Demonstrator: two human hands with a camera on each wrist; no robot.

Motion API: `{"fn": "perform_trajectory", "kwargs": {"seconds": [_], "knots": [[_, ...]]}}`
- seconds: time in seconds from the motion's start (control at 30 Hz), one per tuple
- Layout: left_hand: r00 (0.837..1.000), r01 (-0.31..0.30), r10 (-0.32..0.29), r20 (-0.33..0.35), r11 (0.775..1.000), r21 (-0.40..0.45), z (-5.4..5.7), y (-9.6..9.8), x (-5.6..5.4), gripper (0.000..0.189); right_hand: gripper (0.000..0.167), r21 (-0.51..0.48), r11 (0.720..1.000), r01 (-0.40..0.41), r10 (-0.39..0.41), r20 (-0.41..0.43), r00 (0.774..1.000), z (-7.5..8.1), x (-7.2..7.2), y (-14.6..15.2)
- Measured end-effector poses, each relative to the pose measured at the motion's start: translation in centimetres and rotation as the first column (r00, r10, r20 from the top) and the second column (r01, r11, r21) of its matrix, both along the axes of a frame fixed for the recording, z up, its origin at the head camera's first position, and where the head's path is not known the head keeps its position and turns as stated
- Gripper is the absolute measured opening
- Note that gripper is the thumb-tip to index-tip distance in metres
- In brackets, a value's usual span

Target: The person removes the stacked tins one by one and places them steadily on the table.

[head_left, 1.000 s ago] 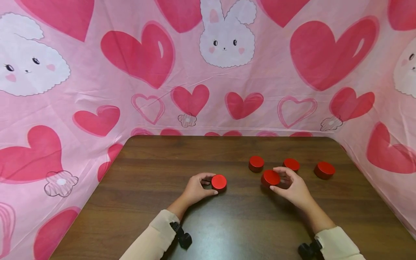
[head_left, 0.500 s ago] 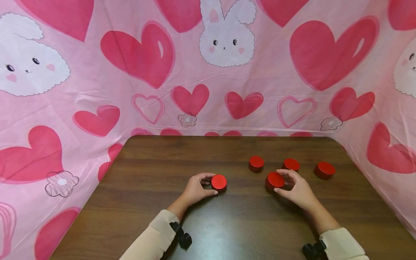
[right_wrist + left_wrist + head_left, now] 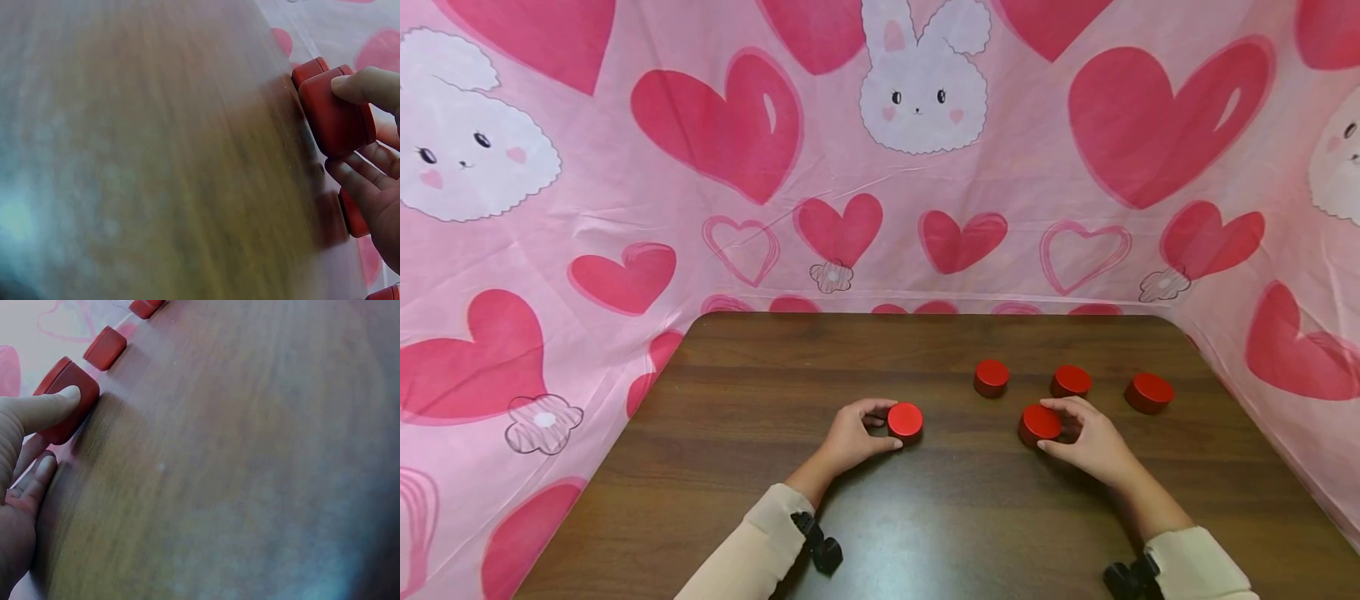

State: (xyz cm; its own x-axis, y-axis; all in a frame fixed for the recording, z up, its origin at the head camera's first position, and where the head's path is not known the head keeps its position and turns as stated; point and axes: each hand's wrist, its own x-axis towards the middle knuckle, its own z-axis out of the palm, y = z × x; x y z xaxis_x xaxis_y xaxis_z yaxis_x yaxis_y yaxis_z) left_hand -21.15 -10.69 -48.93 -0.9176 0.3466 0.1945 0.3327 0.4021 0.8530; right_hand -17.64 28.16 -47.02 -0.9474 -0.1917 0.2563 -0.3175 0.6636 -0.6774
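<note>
My left hand (image 3: 856,435) pinches a round red box (image 3: 906,422) between thumb and fingers near the middle of the table. In the left wrist view the thumb lies against the side of that red box (image 3: 75,412). Further right, my right hand (image 3: 1092,437) grips a second round red box (image 3: 1040,424) by its side. A thin seam near the top shows on this red box (image 3: 334,112) in the right wrist view, where it sits close over the tabletop.
Behind the right hand stand three more round red boxes: one to the left (image 3: 992,378), a middle one (image 3: 1071,381) and one to the right (image 3: 1149,392). The brown wooden table (image 3: 820,358) ends at a pink heart-patterned cloth (image 3: 910,183) at the back.
My right hand has moved right and slightly toward me with its red box, uncovering more of the middle box behind. The left hand and its red box have stayed in place.
</note>
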Motion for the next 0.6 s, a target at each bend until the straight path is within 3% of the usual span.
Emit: {"fn": "perform_trajectory", "kwargs": {"seconds": [0.6], "knots": [[1.000,-0.012,0.013,0.026,1.000,-0.019,-0.05,0.04,-0.04,0.055,0.060,-0.039,0.999,-0.011,0.013,0.064,0.998,-0.17,-0.07,0.35]]}}
